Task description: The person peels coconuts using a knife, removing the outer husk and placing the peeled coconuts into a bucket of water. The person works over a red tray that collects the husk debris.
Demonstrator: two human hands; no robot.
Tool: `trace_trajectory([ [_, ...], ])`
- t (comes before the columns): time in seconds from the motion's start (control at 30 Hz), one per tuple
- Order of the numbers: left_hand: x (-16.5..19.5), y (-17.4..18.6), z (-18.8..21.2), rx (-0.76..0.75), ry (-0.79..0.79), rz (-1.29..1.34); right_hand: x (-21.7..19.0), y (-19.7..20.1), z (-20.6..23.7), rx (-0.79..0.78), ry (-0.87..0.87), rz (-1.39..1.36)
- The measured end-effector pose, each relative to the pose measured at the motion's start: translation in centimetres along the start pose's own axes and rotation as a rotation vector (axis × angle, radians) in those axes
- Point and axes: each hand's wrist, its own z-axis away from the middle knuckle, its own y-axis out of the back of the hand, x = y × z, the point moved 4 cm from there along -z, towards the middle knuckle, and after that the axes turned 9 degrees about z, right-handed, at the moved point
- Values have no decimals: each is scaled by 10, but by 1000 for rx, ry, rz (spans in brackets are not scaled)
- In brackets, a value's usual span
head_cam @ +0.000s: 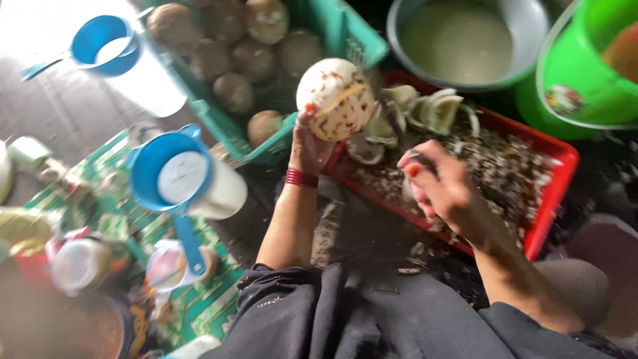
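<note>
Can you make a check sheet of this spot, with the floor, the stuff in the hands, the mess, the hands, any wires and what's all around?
Surface: green patterned mat on dark ground.
Job's things: peeled pale coconut held over the red tray; brown coconuts in a teal crate.
Clutter: shavings and white coconut pieces in the tray; blue funnels, jars on the mat.
Hands: left hand grips the coconut from below; right hand closed, blurred, tool not clear.
Cables: nothing seen.
Surroundings: metal bowl of pale liquid, green bucket.
</note>
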Motion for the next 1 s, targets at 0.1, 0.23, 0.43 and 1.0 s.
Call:
trace_trajectory([
  [0.1, -41, -1, -3, -41, -7, -82, -14, 8, 14, 170, 277, 26],
  [0.23, -75, 3, 7, -31, -7, -193, 63, -7, -18, 109, -145, 139],
  [0.43, -105, 40, 6, 127, 387, 63, 163, 20, -13, 171, -199, 336],
  [1.0, -133, 19, 22, 136, 275, 44, 202, 109, 30, 554, -132, 1052],
])
